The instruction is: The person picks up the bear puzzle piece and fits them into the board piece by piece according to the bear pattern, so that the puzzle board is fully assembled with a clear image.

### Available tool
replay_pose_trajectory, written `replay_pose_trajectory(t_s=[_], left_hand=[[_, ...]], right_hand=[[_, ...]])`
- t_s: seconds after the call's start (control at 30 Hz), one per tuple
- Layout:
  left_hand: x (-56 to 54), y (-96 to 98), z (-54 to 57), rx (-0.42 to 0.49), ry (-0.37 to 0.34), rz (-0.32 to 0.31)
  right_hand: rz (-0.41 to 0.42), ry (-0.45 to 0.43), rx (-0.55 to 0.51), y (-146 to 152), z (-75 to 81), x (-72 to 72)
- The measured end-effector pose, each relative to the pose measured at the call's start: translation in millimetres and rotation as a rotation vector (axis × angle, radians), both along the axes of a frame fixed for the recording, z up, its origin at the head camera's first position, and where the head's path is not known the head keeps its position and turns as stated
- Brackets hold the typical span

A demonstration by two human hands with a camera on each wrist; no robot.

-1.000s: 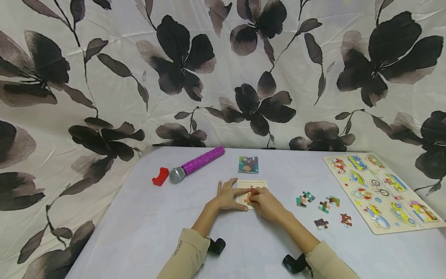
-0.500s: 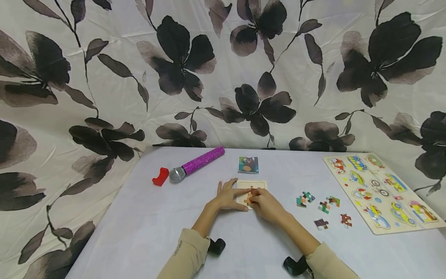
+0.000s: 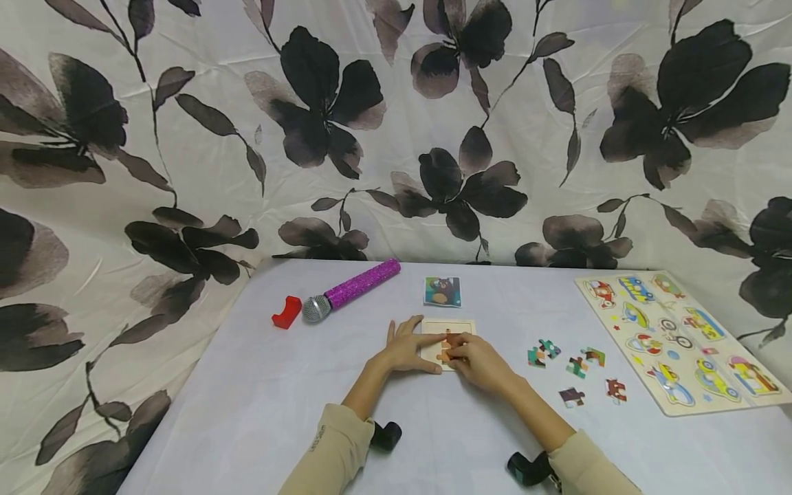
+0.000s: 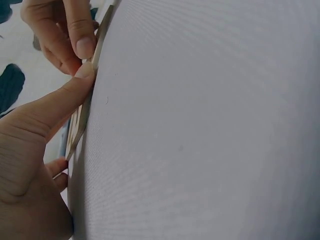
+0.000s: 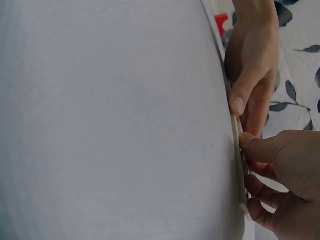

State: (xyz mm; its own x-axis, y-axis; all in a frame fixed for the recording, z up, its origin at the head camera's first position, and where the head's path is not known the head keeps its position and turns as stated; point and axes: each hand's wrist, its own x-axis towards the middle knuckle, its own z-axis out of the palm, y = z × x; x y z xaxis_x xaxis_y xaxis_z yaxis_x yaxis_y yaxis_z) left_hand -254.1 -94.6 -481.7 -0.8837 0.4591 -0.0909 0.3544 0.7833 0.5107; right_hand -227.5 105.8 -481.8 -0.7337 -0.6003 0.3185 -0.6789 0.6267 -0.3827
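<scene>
A small pale wooden puzzle tray [image 3: 460,326] lies flat near the middle of the table, with orange-brown puzzle pieces [image 3: 445,355] in it. My left hand [image 3: 401,351] rests on its left side, fingers spread and straight; the thumb touches the near edge and the index finger reaches across the tray. Over the tray's right part, my right hand [image 3: 479,362] has its thumb and fingers bent together on a brown puzzle piece, mostly hidden beneath them. The left wrist view shows my left thumb [image 4: 75,87] on the tray's edge, close to the right hand's fingers.
Several loose puzzle pieces [image 3: 577,367] lie to the right. Beyond them is a large board of vehicle pictures [image 3: 674,354]. A bear picture card [image 3: 442,292] sits behind the tray. At back left are a purple glitter microphone [image 3: 361,285] and a red arched block [image 3: 287,313].
My right hand's fingers shift slightly at the tray, and more of the brown piece shows beneath them. My left hand stays in place.
</scene>
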Motion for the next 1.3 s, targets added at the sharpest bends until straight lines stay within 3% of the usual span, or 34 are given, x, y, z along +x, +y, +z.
replay_pose_trajectory(t_s=[0.1,0.33,0.6,0.87,1.3], left_hand=[[-0.1,0.3,-0.1,0.001,-0.002,0.002],[-0.1,0.4,-0.3,-0.001,0.004,0.003],[0.2,0.6,-0.6,-0.011,0.006,0.007],[0.6,0.8,0.6,-0.006,0.002,0.008],[-0.5,1.1,-1.1,-0.012,-0.001,0.007]], right_hand=[[-0.005,-0.029,-0.019,0.8,-0.4,-0.2],[-0.051,0.042,0.057,-2.5,0.3,2.5],[-0.077,0.011,0.032,-0.5,-2.3,2.0],[-0.044,0.054,0.026,1.0,-4.9,1.1],[0.001,0.016,0.074,-0.3,4.1,-1.3]])
